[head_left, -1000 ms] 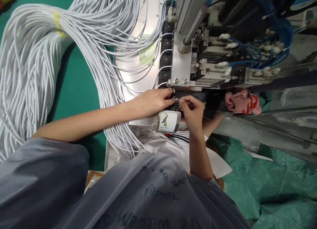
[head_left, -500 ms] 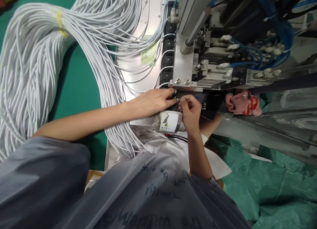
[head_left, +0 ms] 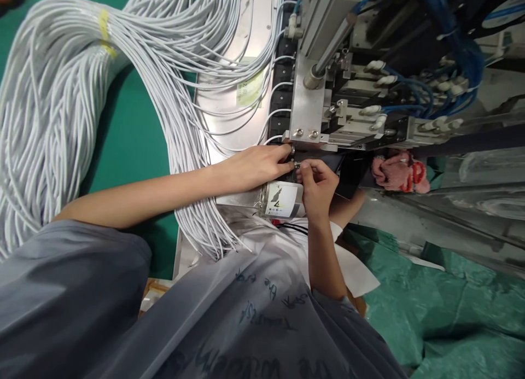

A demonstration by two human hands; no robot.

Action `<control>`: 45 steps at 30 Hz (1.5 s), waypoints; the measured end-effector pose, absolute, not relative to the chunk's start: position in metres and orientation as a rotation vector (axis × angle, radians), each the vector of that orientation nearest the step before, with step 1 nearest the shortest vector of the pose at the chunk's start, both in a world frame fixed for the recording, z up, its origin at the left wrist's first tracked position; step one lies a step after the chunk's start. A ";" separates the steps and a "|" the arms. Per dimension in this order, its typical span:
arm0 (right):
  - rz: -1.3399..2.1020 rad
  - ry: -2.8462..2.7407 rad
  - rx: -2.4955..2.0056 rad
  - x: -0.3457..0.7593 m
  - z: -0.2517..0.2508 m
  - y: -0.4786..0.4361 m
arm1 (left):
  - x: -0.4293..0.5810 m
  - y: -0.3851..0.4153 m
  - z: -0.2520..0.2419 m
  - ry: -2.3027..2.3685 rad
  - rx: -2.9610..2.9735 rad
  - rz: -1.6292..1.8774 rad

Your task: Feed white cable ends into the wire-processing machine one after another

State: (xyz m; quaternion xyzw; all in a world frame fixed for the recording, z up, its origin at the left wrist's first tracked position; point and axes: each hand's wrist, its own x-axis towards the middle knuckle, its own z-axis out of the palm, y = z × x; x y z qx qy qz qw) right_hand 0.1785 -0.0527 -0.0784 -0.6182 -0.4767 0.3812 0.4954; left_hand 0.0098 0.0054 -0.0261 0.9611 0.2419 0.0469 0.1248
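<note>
My left hand (head_left: pixel 262 167) reaches in from the left across the white cables, its fingers stretched out and slightly apart. Two of its fingertips rest at the black fixture below the machine's metal block, beside a small shiny metal piece (head_left: pixel 297 164). On the other side of that piece, my right hand (head_left: pixel 319 185) is closed in a pinch on it, thumb against forefinger. The piece is too small to make out its kind. A row of black fixture blocks (head_left: pixel 281 97) runs upward from my left hand, each with a white cable (head_left: pixel 279 112) leading into it.
A thick bundle of white cables (head_left: pixel 53 94), tied with yellow tape (head_left: pixel 104 26), lies on the green table (head_left: pixel 123 127). The machine's metal block (head_left: pixel 307 108) overhangs close above my hands. A badge holder (head_left: pixel 283 199) hangs below them. A pink cloth (head_left: pixel 394 171) lies to the right.
The view has shifted slightly. My right hand stays pinched at the small metal piece with its wrist turned a little; my left hand keeps its place at the fixture.
</note>
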 end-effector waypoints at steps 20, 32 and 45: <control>1.155 -1.190 -1.428 0.185 -0.080 -0.044 | 0.009 0.006 -0.024 0.695 2.774 0.119; 1.075 -1.317 -1.451 0.181 -0.092 -0.039 | 0.005 -0.004 0.000 0.921 2.879 -0.004; 1.124 -1.771 -1.439 0.112 -0.048 -0.145 | -0.004 0.005 -0.016 1.289 2.692 0.172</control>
